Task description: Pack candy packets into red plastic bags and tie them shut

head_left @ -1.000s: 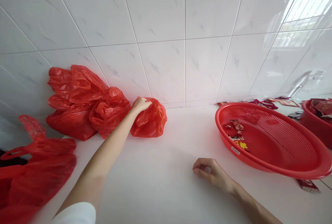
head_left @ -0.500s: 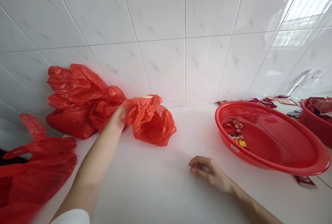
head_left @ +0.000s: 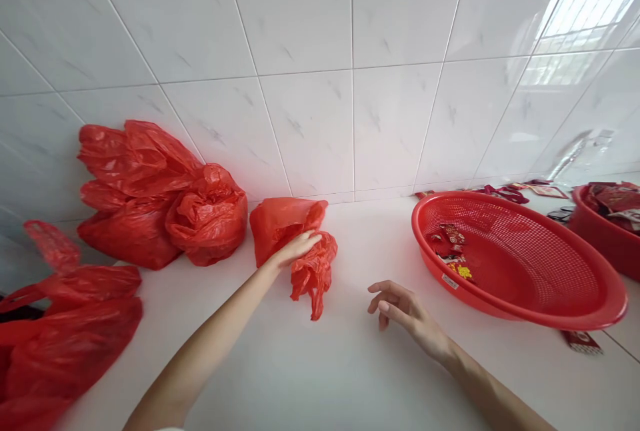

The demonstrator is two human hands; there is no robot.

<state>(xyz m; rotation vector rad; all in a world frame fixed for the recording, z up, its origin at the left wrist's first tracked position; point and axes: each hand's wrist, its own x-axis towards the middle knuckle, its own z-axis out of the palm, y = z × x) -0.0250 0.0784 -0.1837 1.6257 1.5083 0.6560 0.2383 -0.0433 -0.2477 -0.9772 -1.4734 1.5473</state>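
My left hand (head_left: 299,249) lies over the bunched top of a red plastic bag (head_left: 275,221) near the wall, its fingers closed over the crumpled film. One end of the bag hangs down to the right of those fingers. Beyond my left wrist, part of the bag's mouth gapes. My right hand (head_left: 400,309) hovers over the white tabletop (head_left: 300,371) with nothing in it, fingers loosely bent and apart. It is nearest to a big red perforated basket (head_left: 520,314), which holds a few small red packets (head_left: 453,234) and a yellow-printed one.
Filled red plastic bags (head_left: 135,198) lean against the tiled wall (head_left: 305,24) at left, and another red bag (head_left: 70,338) sits in the left foreground. A second red tub (head_left: 595,228) with red packets stands far right. A dark red packet (head_left: 581,342) lies below the basket.
My left hand has come from behind the bag's left side to over its top, pulling the bunched film rightward and down. My right hand has stayed nearly in place, its fingers a little more spread.
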